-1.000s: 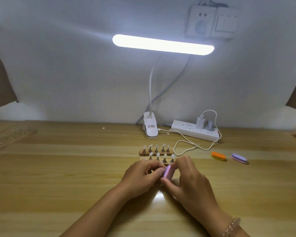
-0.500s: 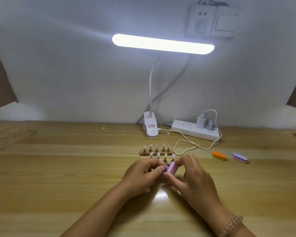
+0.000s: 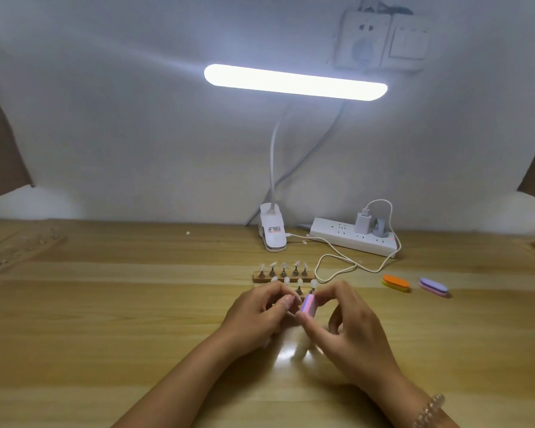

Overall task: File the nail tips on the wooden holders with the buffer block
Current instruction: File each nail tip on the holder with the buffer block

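Head view: a wooden tabletop (image 3: 105, 319) against a white wall, with both of the person's hands meeting near its middle.
Right hand (image 3: 349, 329): the thumb below and the forefinger arched over the top pinch the buffer block; the other fingers are loosely curled beneath.
Buffer block (image 3: 308, 304): pink and lilac, held on edge just above the tabletop's middle, its far end touching or just beside a nail tip on the near holder.
Left hand (image 3: 257, 313): the fingers are curled with their tips drawn together right beside the block. What they hold, if anything, cannot be told.
Near wooden holder (image 3: 298, 293): mostly hidden behind the fingers, with a few pegs and pale tips showing above them.
Far wooden holder (image 3: 283, 277): just behind the near one, toward the far edge, carrying a row of five upright nail tips (image 3: 284, 265).
Spare buffers: an orange one (image 3: 396, 283) and a purple one (image 3: 433, 287) lie side by side right of the hands, apart from each other.
Power strip (image 3: 352, 239): white, along the far edge, with a charger plugged in and a white cable (image 3: 337, 267) looping over the wood.
Lamp: its clip base (image 3: 272, 231) stands at the far edge, and the lit bar (image 3: 295, 82) hangs above.
Wall: a socket (image 3: 365, 41) and a switch (image 3: 408, 41) are mounted high up.
Left edge: a tray (image 3: 22, 248), blurred.
Right wrist: a bead bracelet (image 3: 430, 409).
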